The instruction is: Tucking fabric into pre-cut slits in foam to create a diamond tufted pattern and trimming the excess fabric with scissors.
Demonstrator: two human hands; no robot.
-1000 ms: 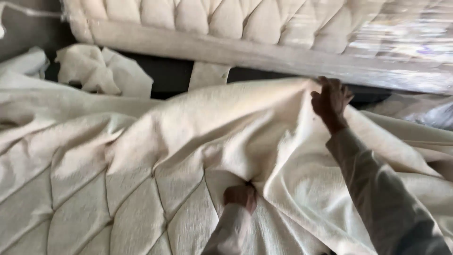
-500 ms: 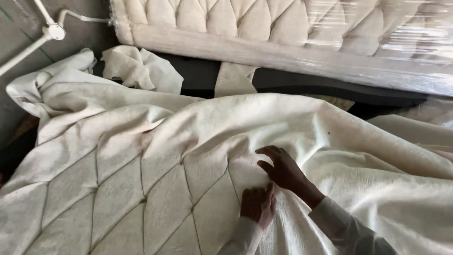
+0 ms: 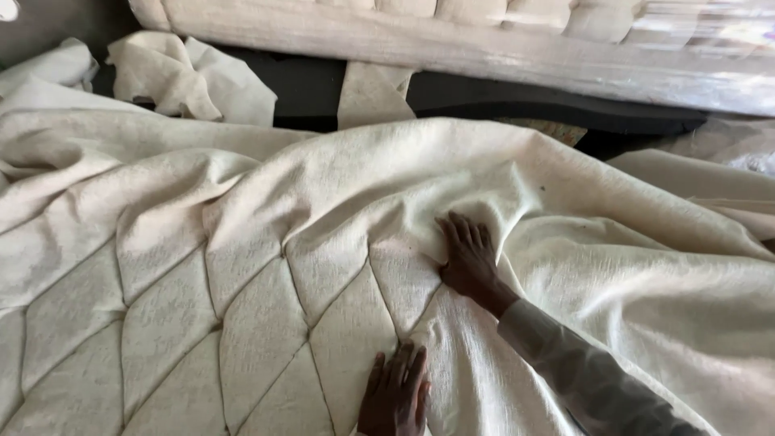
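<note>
On tufted fabric (image 3: 242,323), flat hands (image 3: 468,258)

A plastic-wrapped tufted headboard (image 3: 484,40) lies behind crumpled fabric scraps (image 3: 190,73).

We see a cream cloth (image 3: 565,266) of coarse, matt weave, its threads giving a rough, nubbly grain. Where it is drawn into the tufted panel (image 3: 242,323) it lies taut and smooth between deep stitched folds; elsewhere it rumples softly. Our left hand (image 3: 395,396) and right hand (image 3: 468,258) press flat on this fabric. The padded headboard (image 3: 484,40) behind is wrapped in glossy clear plastic film that catches light. Loose cloth scraps (image 3: 186,73) look equally matt.
</note>
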